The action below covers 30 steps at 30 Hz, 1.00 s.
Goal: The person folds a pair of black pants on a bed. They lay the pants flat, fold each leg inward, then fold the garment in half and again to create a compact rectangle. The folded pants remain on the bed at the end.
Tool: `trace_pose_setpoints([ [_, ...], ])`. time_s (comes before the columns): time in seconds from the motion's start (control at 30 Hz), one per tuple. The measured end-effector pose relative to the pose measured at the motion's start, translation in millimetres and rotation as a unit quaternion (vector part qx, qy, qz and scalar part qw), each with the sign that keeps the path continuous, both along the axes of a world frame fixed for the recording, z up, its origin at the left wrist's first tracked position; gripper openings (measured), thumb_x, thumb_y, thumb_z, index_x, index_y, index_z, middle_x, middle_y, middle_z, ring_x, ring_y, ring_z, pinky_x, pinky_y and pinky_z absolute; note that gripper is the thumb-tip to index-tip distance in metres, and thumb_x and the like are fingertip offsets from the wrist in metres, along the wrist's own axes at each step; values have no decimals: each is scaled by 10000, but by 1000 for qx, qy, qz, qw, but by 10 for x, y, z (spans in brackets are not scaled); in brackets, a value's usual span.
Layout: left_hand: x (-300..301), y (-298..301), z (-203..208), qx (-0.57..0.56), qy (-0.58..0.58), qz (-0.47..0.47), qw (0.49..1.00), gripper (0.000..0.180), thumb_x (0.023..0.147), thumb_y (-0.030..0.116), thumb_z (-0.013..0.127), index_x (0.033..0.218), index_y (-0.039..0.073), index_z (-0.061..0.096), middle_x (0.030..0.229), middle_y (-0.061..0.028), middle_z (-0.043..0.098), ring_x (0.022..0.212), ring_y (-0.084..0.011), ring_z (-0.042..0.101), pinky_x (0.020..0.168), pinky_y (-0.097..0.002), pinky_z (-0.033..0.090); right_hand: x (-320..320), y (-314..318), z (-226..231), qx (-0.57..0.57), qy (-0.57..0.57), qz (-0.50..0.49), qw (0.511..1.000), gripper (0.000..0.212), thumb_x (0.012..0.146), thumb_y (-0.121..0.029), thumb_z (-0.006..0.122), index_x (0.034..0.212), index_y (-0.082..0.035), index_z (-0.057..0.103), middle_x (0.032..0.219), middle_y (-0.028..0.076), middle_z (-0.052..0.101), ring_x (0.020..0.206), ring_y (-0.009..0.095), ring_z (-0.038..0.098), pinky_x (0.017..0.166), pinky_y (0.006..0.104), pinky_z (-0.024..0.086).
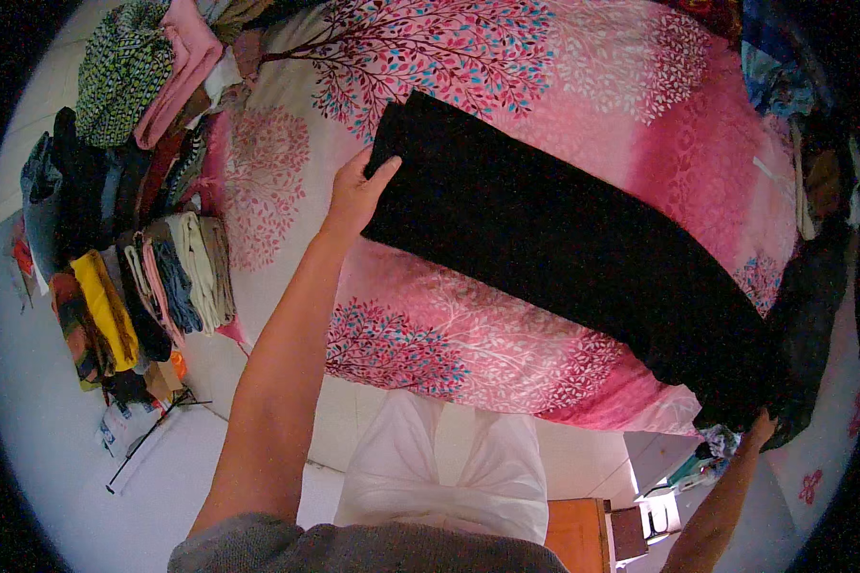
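Black cloth, maybe a pair of pants, lies long and flat on the bed, slanting from the upper middle down to the lower right. The left hand pinches its top end, with the thumb on top and the other fingers tucked out of sight. The right hand touches the low end, but its fingers are hidden, so one cannot tell how tight it holds.

To do this well, both hands should pull softly and evenly so the long edges lie straight. The low end looks bunchy, so it likely needs a gentle smoothing. A hard tug could drag the sheet too.

Under the cloth is a pink bed sheet with trees on it. To the left stand folded clothes, and near them a yellow cloth. Blue cloth sits at the upper right.
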<state>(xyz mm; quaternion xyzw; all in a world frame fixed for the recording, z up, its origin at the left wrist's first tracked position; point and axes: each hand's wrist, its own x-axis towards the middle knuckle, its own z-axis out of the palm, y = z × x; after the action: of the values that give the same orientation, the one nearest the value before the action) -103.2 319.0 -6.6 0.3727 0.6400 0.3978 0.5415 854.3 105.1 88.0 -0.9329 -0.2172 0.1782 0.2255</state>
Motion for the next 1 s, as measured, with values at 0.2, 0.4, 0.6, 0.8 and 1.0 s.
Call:
trace_pose_setpoints([
  [0.2,66,141,-111,89,295,-54,950,379,938,236,627,1229,-5,592,1147,-73,656,1034,-154,578,940,-296,439,131,173,-207,-84,100,-189,973,596,847,-278,636,1355,-3,492,1297,160,564,1079,346,586,906,434,492],
  [0.4,-49,179,52,-12,243,-77,967,461,931,299,626,1289,16,554,1206,-133,646,1093,-220,597,965,-330,434,-603,49,-204,49,147,-46,987,646,851,-214,621,1431,-34,399,1252,161,585,1068,332,591,900,435,498],
  [0.6,-635,175,645,41,448,-47,892,679,919,328,629,1457,10,364,1469,-180,417,1350,-272,394,1126,-328,267,-765,229,382,114,153,-52,980,771,831,-149,635,1508,-99,270,1219,137,602,1060,299,596,900,437,500],
  [0.8,-1507,6,1130,-75,313,88,943,543,940,314,627,1368,14,482,1274,-100,580,1140,-218,543,1024,-327,386,-1353,778,296,48,289,-12,956,651,813,-125,647,1419,-75,413,1164,102,614,1042,272,596,893,425,502],
  [1.0,-2068,-238,-200,-12,401,36,915,709,886,508,630,1348,-13,496,1263,-168,593,1160,-287,556,1024,-363,395,-1525,1071,-594,-145,0,230,962,538,905,-118,588,1413,-73,419,1296,126,555,1141,328,559,982,398,454],
])
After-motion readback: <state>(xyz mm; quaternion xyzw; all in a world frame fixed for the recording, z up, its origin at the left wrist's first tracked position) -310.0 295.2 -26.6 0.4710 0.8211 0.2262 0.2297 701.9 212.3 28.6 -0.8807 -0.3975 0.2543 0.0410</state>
